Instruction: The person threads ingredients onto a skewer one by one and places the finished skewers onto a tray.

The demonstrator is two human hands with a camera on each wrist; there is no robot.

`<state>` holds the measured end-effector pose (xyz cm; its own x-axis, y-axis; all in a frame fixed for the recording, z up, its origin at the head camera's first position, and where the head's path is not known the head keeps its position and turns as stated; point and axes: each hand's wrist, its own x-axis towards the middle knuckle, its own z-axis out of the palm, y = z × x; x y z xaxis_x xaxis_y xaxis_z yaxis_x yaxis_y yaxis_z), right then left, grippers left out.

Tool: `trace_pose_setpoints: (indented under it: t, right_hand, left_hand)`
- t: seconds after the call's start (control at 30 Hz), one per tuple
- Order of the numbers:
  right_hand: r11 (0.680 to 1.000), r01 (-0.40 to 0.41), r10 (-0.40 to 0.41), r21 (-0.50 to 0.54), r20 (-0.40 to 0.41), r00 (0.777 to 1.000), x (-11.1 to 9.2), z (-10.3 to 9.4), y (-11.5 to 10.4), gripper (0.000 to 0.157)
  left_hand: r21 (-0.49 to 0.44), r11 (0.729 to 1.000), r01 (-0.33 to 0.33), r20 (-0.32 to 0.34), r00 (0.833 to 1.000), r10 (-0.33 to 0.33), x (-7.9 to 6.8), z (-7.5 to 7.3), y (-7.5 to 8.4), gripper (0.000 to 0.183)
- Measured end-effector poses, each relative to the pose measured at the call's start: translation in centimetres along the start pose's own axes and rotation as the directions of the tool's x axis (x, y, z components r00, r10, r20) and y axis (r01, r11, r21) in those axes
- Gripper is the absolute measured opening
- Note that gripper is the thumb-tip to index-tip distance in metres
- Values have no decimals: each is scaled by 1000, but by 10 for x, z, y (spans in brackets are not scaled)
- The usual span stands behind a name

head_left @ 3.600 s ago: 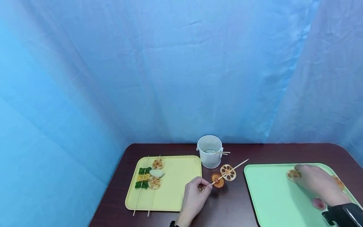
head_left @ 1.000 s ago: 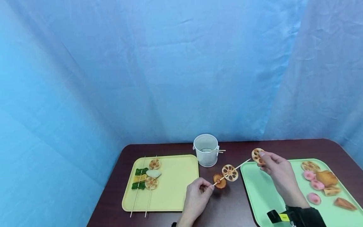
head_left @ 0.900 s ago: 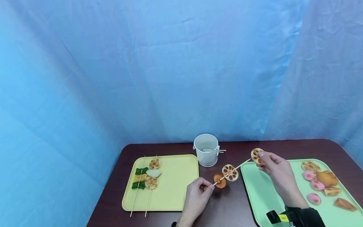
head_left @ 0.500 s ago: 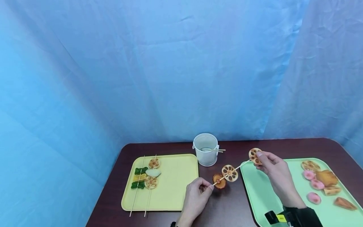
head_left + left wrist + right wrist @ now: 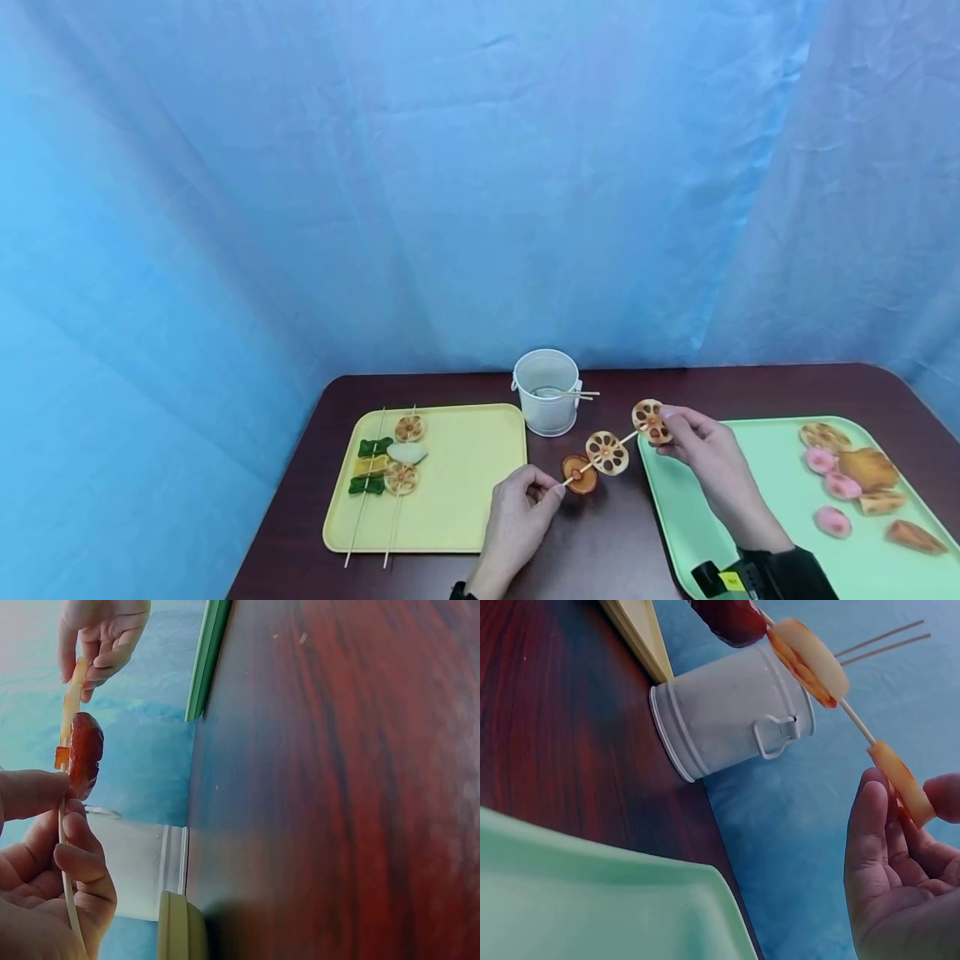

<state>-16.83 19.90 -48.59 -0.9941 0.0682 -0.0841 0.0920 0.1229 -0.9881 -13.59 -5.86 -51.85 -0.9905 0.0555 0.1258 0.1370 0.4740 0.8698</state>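
My left hand (image 5: 519, 523) pinches the lower part of a bamboo skewer (image 5: 628, 437) between thumb and fingers. A brown mushroom (image 5: 588, 483) and a lotus root slice (image 5: 607, 452) are threaded on it, above the fingertips. At the skewer's upper end, my right hand (image 5: 708, 467) pinches a second lotus root slice (image 5: 651, 422) by its edge. The right wrist view shows the skewer meeting this slice (image 5: 900, 784); the tip itself is hidden there. In the left wrist view the mushroom (image 5: 86, 754) sits just beyond my left thumb.
A yellow tray (image 5: 465, 483) on the left bears two loaded skewers (image 5: 375, 467). Behind the hands stands a white bucket (image 5: 546, 414) with thin sticks in it. The green tray (image 5: 697, 525) on the right holds several food pieces, including pink rounds (image 5: 832, 522).
My right hand has picked the lotus root slice off the green tray and brought it left to the skewer's upper end. Over the last second it moved further left and slightly down. My left hand stays put.
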Motion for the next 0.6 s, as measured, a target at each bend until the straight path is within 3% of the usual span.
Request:
trace_pose_setpoints:
  t: [0.2,0.6]
  right_hand:
    - [1000,6,-6,-8,40,999,-2,2,2,67]
    - [1000,-14,14,3,35,999,-2,5,3,62]
  left_hand:
    - [-21,999,-32,-20,999,32,0,2,-2,10]
    - [-17,999,-44,-28,999,43,-1,3,-2,9]
